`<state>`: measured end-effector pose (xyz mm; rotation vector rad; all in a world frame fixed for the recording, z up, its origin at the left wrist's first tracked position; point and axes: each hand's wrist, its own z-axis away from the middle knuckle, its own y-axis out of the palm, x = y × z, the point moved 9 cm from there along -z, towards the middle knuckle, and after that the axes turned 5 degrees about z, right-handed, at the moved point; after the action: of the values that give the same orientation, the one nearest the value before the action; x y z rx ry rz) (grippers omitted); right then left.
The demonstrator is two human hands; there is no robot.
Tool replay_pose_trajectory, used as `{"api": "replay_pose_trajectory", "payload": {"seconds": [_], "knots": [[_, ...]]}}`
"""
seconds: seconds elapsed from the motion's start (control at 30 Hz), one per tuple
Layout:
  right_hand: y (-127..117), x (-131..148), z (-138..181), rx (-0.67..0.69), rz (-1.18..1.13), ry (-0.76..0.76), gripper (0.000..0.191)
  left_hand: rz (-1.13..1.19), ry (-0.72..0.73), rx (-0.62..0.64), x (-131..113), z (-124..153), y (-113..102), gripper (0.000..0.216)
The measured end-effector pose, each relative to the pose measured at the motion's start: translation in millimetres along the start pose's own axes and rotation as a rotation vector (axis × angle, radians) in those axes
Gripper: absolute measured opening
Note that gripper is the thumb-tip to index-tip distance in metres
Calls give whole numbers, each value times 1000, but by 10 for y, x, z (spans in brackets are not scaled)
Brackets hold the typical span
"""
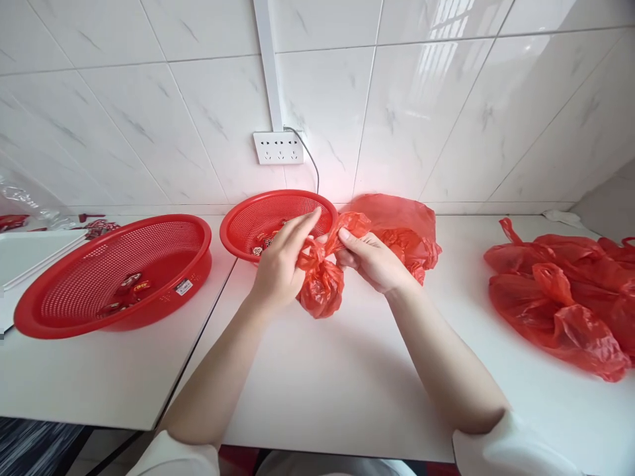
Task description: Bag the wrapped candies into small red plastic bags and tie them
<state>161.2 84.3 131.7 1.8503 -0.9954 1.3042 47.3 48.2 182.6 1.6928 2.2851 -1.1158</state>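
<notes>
Over the table (317, 390), just before the small basket (248, 221) | your left hand (280, 264) and right hand (372, 261) — both pinched tight on the neck of a small red bag (320, 294), likely keeping its full bottom gathered | red bags (560, 304) heaped right — large basket (74, 291) left.

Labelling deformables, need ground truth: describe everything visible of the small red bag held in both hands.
The small red bag is thin, glossy, crinkled plastic. Its lower part bulges into a rounded pouch; contents are hidden. The top is gathered into a neck between the left hand and right hand, both pinching it. It hangs roughly upright over the white table, in front of the smaller red basket; whether it touches the table cannot be told.
</notes>
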Motion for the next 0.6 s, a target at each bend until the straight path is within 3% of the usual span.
{"api": "replay_pose_trajectory", "payload": {"seconds": [0.17,0.33,0.47,0.6], "knots": [[-67,161,63,77,-81,-15,32,-291,-109,-73,86,3,-334,37],[-395,358,177,-49,143,-20,39,-369,-222,-96,172,-26,-563,33],[-505,501,284,-156,387,-57,46,-300,-407,119,366,-4,-373,36],[-304,384,307,50,526,23,39,-220,-586,416,578,150,-71,38]]}}
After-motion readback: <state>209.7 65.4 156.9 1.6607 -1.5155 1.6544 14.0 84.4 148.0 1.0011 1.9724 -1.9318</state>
